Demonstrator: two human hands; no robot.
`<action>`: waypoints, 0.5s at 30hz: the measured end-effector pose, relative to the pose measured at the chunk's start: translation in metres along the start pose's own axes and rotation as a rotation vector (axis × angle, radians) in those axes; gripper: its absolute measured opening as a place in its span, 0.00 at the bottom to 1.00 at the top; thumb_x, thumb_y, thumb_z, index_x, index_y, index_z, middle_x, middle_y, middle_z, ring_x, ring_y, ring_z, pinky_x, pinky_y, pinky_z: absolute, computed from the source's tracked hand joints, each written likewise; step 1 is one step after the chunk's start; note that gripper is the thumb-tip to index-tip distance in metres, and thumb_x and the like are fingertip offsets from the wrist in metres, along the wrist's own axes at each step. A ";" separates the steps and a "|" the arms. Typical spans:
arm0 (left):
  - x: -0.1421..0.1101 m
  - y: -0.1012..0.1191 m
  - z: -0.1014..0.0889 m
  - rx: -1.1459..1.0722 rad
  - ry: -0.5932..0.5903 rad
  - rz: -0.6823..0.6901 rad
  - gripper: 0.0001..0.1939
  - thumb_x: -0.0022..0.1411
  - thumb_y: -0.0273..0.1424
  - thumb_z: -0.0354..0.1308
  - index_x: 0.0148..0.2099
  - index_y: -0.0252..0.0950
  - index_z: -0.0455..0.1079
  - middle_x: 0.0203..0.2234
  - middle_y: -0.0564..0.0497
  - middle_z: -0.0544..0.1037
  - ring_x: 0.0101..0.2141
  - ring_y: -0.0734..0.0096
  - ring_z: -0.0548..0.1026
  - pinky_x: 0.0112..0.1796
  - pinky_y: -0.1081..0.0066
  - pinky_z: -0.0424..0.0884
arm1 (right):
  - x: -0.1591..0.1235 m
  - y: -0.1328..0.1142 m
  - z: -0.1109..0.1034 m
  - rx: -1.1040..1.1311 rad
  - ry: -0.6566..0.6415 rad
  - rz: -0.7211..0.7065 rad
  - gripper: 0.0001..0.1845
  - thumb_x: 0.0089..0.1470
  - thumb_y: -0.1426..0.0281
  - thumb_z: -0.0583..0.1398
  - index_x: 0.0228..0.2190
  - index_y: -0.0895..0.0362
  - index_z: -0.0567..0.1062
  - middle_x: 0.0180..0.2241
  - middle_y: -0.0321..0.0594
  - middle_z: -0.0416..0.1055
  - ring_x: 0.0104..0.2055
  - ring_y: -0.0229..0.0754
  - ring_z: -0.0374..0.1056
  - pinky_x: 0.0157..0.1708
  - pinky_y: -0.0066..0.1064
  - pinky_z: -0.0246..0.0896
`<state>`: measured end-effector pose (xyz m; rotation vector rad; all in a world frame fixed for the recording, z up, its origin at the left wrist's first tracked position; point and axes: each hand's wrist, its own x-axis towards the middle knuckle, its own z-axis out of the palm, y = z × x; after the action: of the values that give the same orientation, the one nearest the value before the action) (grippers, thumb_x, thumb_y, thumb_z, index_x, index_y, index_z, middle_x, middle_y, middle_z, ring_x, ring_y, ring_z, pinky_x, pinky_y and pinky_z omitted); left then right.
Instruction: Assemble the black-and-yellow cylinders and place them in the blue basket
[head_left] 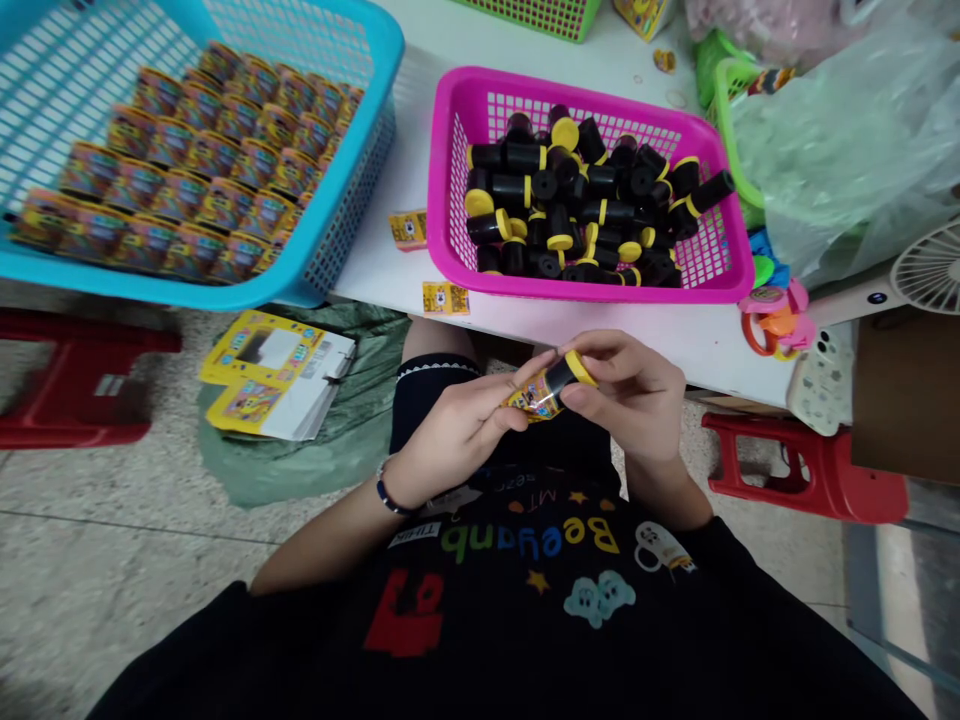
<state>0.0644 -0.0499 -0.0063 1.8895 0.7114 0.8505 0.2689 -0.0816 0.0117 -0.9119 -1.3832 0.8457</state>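
Close to my body I hold a small black canister [559, 377] with a yellow cap [580, 367], tilted, the capped end up and to the right. A glossy yellow printed sleeve [537, 394] covers its lower-left part. My left hand [469, 425] has its fingers closed on the sleeved end. My right hand [634, 385] pinches the capped end between thumb and fingers. Past my hands, a pink basket [585, 290] holds many loose black canisters [559, 185] with yellow caps. Two flat printed sleeves [446, 298] lie on the table to its left.
A blue basket [315, 240] at the left holds rows of printed-wrapped pieces [180, 190]. Yellow printed cards [281, 370] lie on a green bag below. Right of the pink basket are a plastic bag [840, 150], a white fan [915, 270], a phone [823, 380] and red stools [810, 465].
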 end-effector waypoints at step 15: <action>-0.003 -0.004 0.007 -0.651 0.018 -0.254 0.37 0.62 0.35 0.75 0.66 0.42 0.59 0.39 0.49 0.88 0.31 0.73 0.85 0.34 0.79 0.80 | 0.006 0.001 -0.017 -0.072 -0.300 0.006 0.11 0.56 0.69 0.73 0.41 0.47 0.82 0.46 0.39 0.85 0.47 0.42 0.83 0.47 0.37 0.82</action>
<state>0.0672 -0.0541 -0.0130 1.1858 0.5772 0.8112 0.2864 -0.0762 0.0136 -0.8685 -1.6798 0.9713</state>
